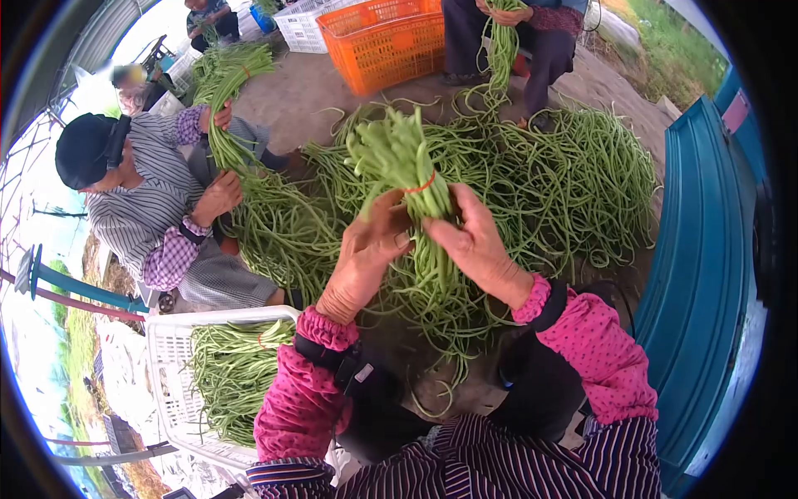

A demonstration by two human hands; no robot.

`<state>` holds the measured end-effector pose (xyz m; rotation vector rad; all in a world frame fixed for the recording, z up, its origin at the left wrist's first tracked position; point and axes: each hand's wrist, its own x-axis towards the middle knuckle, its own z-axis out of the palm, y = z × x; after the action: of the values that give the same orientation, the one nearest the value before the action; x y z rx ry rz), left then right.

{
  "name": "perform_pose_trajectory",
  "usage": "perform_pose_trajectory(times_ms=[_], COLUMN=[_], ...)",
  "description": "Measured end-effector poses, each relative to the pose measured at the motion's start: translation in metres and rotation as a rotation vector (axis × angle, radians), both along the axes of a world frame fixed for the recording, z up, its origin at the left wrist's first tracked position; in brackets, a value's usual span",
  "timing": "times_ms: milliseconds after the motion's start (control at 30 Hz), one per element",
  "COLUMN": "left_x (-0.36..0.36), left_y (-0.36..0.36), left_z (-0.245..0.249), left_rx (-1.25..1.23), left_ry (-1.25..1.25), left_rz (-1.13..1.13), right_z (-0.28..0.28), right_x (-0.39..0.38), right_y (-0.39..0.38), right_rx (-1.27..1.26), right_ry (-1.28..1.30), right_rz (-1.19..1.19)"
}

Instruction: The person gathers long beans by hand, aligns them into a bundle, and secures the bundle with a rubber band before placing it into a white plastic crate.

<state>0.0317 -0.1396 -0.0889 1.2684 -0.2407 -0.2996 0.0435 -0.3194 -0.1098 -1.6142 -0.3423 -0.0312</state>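
Note:
A bundle of long green beans [397, 154] stands upright in front of me, with a red band [421, 184] around it below the bean tips. My left hand [372, 237] is closed on the bundle's left side, just under the band. From the right, my right hand [478, 245] grips the same bundle, its thumb lying across the beans. The lower part of the bundle hangs down and merges to the eye with the large pile of loose long beans [557, 191] on the ground behind it.
At my lower left is a white plastic crate [170, 391] holding banded long beans [237, 374]. A co-worker [154, 187] on the left holds beans; another person [532, 41] sits at the back right. An orange crate [382, 50] stands behind the pile, a blue metal panel [698, 274] at right.

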Motion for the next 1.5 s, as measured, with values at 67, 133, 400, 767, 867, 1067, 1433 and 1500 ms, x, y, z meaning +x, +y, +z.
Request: perform_pose_trajectory(times_ms=[67,133,400,767,867,1067,1433,1500], left_x=[0.001,0.008,0.01,-0.007,-0.004,0.003,0.003,0.001], left_y=[0.006,0.011,0.012,-0.011,-0.006,0.005,0.007,0.005], left_z=[-0.003,-0.014,-0.019,-0.001,-0.009,-0.025,-0.02,-0.015], left_rx=[0.201,0.283,0.033,-0.077,-0.177,-0.3,-0.365,-0.353], left_ry=[-0.054,-0.063,0.041,0.25,0.263,0.399,0.359,0.347], left_rz=[0.121,0.296,0.128,-0.141,-0.111,0.096,0.047,0.043], right_z=[0.006,0.011,0.013,0.021,0.022,0.018,0.016,0.012], right_x=[0.005,0.008,0.016,0.024,0.021,0.016,0.012,0.016], right_y=[-0.008,-0.01,-0.016,-0.021,-0.018,-0.013,-0.019,-0.02], right_rx=[0.19,0.406,0.795,0.883,0.772,0.466,0.257,0.188], right_ry=[0.237,0.349,0.758,0.701,0.664,0.524,0.526,0.51], right_rz=[0.006,0.032,0.321,0.268,0.255,0.265,0.17,0.191])
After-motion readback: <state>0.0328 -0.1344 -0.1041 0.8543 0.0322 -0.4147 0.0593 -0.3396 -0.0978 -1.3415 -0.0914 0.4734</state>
